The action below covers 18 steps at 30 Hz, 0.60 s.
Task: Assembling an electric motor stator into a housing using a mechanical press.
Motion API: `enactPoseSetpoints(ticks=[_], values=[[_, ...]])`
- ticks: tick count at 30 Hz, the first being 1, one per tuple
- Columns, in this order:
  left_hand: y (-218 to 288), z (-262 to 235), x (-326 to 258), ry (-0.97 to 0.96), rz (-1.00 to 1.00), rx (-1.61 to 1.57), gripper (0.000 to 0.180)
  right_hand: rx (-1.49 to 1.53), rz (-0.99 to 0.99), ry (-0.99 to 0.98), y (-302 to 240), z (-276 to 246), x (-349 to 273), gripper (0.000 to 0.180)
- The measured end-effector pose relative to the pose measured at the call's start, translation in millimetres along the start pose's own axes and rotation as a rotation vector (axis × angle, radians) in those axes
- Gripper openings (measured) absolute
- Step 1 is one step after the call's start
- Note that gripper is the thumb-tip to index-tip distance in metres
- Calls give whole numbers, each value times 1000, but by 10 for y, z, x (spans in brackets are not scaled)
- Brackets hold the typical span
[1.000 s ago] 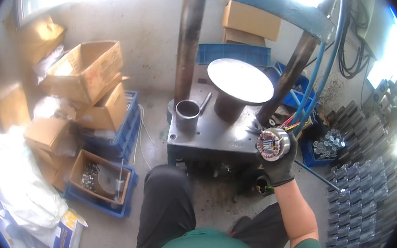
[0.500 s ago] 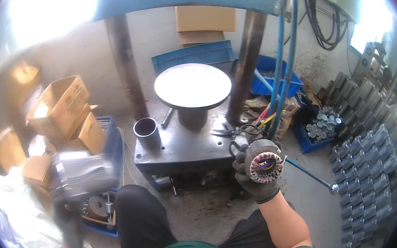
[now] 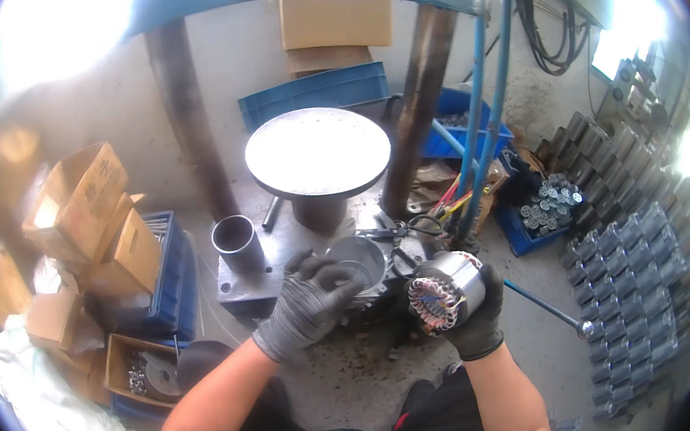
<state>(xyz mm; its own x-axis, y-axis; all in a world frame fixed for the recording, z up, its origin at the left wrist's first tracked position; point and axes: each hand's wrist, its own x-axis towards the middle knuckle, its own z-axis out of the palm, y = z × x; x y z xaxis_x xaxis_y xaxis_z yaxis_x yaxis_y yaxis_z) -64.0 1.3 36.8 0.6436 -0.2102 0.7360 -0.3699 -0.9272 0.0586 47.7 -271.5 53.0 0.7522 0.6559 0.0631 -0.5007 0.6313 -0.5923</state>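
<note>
Right, the gloved right hand [image 3: 478,317] is closed firmly around a stator [image 3: 453,286], holding it out past the front edge of the press bed [image 3: 291,245], its ring of windings tipped towards the wearer's left. Over to the left hand [image 3: 305,300], gloved too, fingers half curled at the near side of an open grey metal cylinder [image 3: 359,256]; whether they grip it or merely touch it, I can't tell. That cylinder sits at the front of the bed, mouth up, and just beyond it lie the scissors [image 3: 384,232]. Further along the bed, a dark upright tube [image 3: 238,250] stands near the left corner, and a broad round plate [image 3: 318,153] gleams on its pedestal between two steel posts. Out to the right now: blue hoses [image 3: 487,108] hang down, a blue lever [image 3: 545,309] ends in a ball, and finned metal parts [image 3: 629,295] stand in packed rows. Away on the left, cardboard boxes [image 3: 79,205] pile up beside a white sack [image 3: 45,407].
</note>
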Motion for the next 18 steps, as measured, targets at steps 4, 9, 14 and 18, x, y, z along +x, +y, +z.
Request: enactPoseSetpoints(ticks=[4, 9, 14, 18], values=[[-10, 300, -143, 233, -361, -332, 100, -392, -75, -25, -12, 146, 60, 81], [-32, 724, -272, 194, -617, -824, 143, -941, -467, -71, 19, 444, 353, 73], [-3, 722, -270, 225, -699, -721, 142, -1774, -888, -289, 114, 870, 675, 76], [37, 690, -259, 235, -760, -756, 135, -1975, -886, -448, 258, 931, 853, 76]])
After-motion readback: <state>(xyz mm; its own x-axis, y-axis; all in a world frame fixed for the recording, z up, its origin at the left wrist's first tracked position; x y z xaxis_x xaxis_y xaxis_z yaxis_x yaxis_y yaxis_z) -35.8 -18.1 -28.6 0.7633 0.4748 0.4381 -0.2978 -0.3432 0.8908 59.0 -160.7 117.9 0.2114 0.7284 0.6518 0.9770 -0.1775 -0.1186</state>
